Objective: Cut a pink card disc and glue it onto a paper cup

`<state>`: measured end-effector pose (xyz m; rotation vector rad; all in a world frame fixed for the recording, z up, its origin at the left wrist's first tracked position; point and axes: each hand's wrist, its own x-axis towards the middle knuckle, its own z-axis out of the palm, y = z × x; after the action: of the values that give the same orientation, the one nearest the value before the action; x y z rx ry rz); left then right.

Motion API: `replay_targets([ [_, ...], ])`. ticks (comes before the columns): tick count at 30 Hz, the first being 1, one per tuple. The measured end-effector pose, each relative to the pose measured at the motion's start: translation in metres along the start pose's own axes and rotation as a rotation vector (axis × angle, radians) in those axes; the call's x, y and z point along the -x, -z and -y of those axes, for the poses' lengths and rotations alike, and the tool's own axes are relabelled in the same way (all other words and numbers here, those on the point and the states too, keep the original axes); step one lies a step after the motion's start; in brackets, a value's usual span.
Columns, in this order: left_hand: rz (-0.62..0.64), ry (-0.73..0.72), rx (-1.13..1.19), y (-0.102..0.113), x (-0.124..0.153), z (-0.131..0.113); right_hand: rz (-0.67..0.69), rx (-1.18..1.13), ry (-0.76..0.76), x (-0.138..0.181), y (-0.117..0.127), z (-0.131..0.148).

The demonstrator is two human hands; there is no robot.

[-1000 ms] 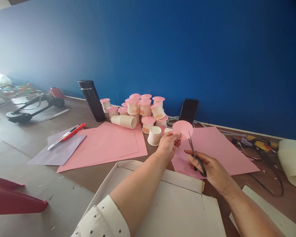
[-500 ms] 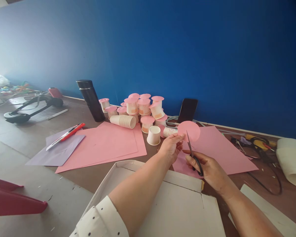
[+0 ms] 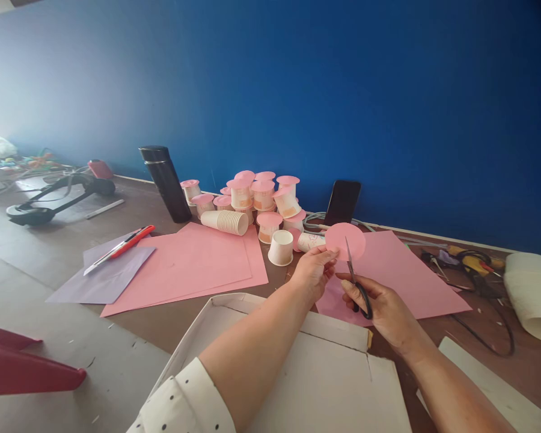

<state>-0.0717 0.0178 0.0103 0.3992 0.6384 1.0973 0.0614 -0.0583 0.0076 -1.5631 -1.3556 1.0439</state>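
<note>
My left hand (image 3: 314,270) pinches a round pink paper disc (image 3: 345,240) by its lower left edge and holds it up above the table. My right hand (image 3: 379,307) grips black-handled scissors (image 3: 355,279), whose blades point up and touch the disc's lower edge. Under both hands lies a large pink sheet (image 3: 401,270). Just left of the disc stands an upturned white paper cup (image 3: 281,248), and another cup (image 3: 310,241) lies on its side.
A cluster of cups topped with pink discs (image 3: 256,195), a stack of cups lying down (image 3: 226,221), a black flask (image 3: 165,182) and a phone (image 3: 342,202) stand along the blue wall. Pink sheets (image 3: 193,264), a red cutter (image 3: 121,243), an open cardboard box (image 3: 315,367) and cables (image 3: 473,264) surround me.
The disc moved a little to the right and turned in my left hand. The scissors followed and their blades stay at the disc's lower edge.
</note>
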Motion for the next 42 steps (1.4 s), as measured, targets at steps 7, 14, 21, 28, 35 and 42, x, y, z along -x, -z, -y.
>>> replay_targets([
  [7,0.001,-0.012,-0.029,-0.0001,0.0007,0.0005,-0.016,0.010,-0.003,0.0011,0.0001,0.0021],
  [14,0.018,-0.027,-0.023,0.0012,-0.0022,0.0011,-0.007,0.012,-0.011,0.0005,-0.0003,-0.0002],
  [21,0.035,-0.042,-0.034,0.0023,-0.0037,0.0024,-0.018,0.035,-0.003,0.0015,0.0002,-0.0002],
  [28,0.015,-0.019,-0.017,0.0014,-0.0036,0.0007,-0.019,0.002,-0.016,0.0017,-0.0012,0.0029],
  [35,0.010,-0.017,-0.027,0.0019,-0.0034,0.0010,-0.017,-0.019,-0.037,0.0026,-0.0002,0.0039],
  [42,-0.009,-0.003,-0.041,0.0007,-0.0012,-0.0009,-0.017,0.039,-0.001,0.0035,0.0009,0.0036],
])
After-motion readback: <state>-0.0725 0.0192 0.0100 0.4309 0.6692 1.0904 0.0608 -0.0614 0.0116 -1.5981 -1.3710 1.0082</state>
